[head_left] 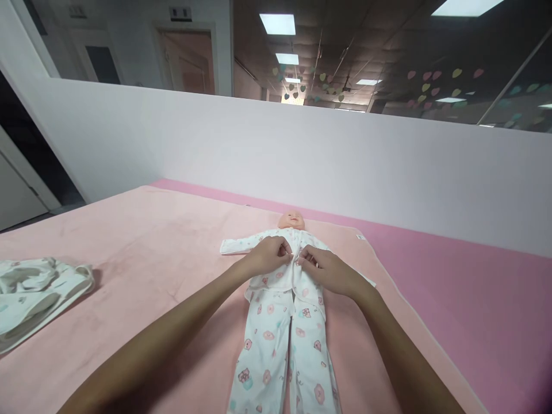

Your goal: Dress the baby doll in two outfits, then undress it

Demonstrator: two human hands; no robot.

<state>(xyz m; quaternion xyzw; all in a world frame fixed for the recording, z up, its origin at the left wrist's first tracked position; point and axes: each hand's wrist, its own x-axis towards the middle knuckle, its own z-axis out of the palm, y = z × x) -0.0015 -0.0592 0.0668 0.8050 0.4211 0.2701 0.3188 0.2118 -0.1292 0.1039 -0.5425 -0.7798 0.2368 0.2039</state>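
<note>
A baby doll (291, 219) lies on its back on a pink blanket (150, 241), head away from me. It wears a white printed top (241, 244) and matching trousers (276, 351). Both my hands rest on the doll's chest. My left hand (269, 255) pinches the left edge of the top's front opening with closed fingers. My right hand (328, 270) pinches the right edge, fingertips almost meeting the left hand's at the middle of the chest.
A crumpled white printed garment (38, 296) lies at the left edge of the blanket. A darker pink surface (474, 287) extends right of the blanket. A white partition wall (302, 149) runs along the back.
</note>
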